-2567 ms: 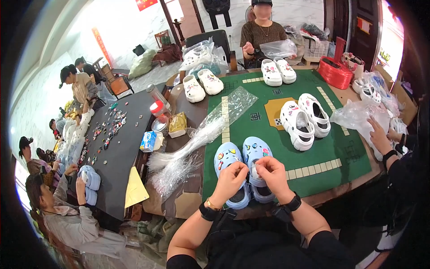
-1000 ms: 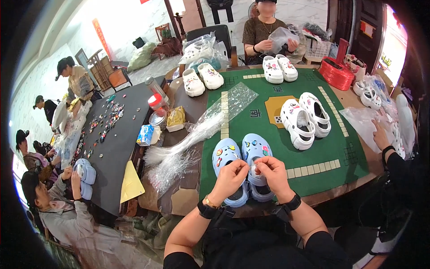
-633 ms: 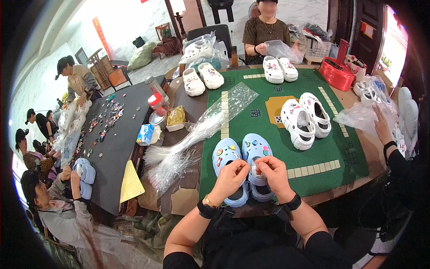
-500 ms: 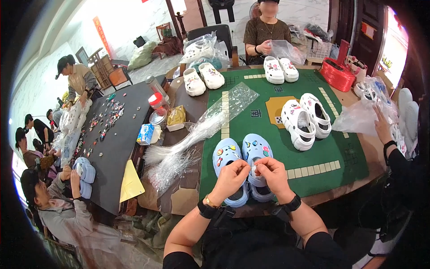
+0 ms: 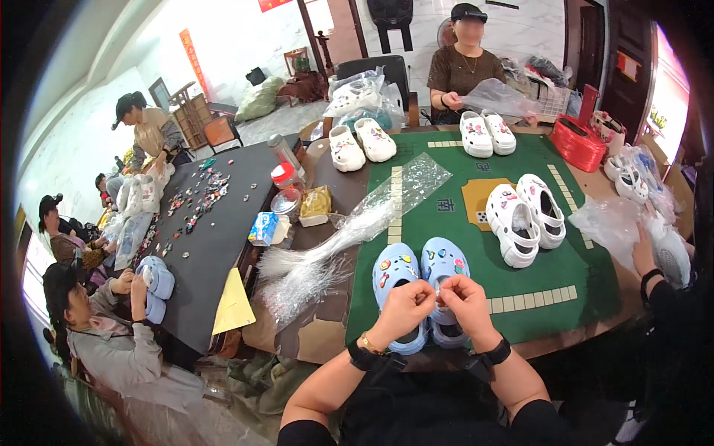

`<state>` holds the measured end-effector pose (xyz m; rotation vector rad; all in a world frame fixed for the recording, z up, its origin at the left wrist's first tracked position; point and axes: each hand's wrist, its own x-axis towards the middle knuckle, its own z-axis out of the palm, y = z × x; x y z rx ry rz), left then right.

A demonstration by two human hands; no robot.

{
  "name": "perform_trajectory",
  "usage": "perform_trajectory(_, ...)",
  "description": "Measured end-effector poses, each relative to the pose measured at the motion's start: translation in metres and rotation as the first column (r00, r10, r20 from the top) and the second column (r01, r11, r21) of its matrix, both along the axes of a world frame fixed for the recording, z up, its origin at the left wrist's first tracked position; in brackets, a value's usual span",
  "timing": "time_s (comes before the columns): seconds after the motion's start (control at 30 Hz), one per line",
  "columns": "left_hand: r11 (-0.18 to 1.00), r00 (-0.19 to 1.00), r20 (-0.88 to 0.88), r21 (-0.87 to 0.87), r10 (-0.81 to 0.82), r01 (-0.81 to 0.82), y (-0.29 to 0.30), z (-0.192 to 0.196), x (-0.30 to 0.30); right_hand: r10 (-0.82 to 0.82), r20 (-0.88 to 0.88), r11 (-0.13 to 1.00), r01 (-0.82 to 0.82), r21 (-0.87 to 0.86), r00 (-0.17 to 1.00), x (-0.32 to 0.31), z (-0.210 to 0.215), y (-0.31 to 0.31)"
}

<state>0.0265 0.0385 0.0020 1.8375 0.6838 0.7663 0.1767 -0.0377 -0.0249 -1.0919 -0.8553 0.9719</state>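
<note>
A pair of light blue clogs with colourful charms, the left clog [image 5: 395, 262] and the right clog [image 5: 446, 257], stands side by side at the near edge of a green mat [image 5: 364, 297]. Over their openings, my left hand [image 5: 400, 312] and my right hand [image 5: 468, 306] meet, fingertips pinched close together. Whatever lies between the fingers is too small to make out. Left of the clogs lies a bundle of clear plastic strips [image 5: 316, 249], spread across the table and mat. White clogs [image 5: 515, 227] with charms sit beyond my right hand.
More white clogs [image 5: 348, 149] and another white pair [image 5: 476, 135] stand farther back. Red twine [image 5: 578, 145] lies at the far right. Co-workers sit around; a hand [image 5: 644, 253] touches plastic at the right. A dark table [image 5: 216, 260] with scattered charms and yellow paper [image 5: 234, 301] is left.
The whole view has shifted, so everything appears farther right and lower. My hands stay pinched above the blue clogs. At the right, the co-worker's hand has lowered toward the plastic and white shoes.
</note>
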Motion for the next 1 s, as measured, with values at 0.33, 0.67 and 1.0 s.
perform_trajectory(0.33, 1.0, 1.0, 0.014, 0.007, 0.002, -0.003, -0.004, -0.004, 0.0, 0.033, 0.019, 0.999, -0.033, 0.002, 0.999, -0.002, -0.001, 0.0)
perform_trajectory(0.67, 1.0, 0.999, 0.03, 0.013, 0.021, -0.021, -0.004, -0.005, 0.0, 0.076, 0.009, 0.997, -0.076, 0.004, 0.997, -0.005, -0.005, 0.0)
perform_trajectory(1.0, 1.0, 0.999, 0.04, 0.013, 0.001, -0.001, -0.004, -0.001, -0.003, 0.043, 0.045, 0.999, -0.042, -0.026, 0.998, 0.001, 0.006, -0.007)
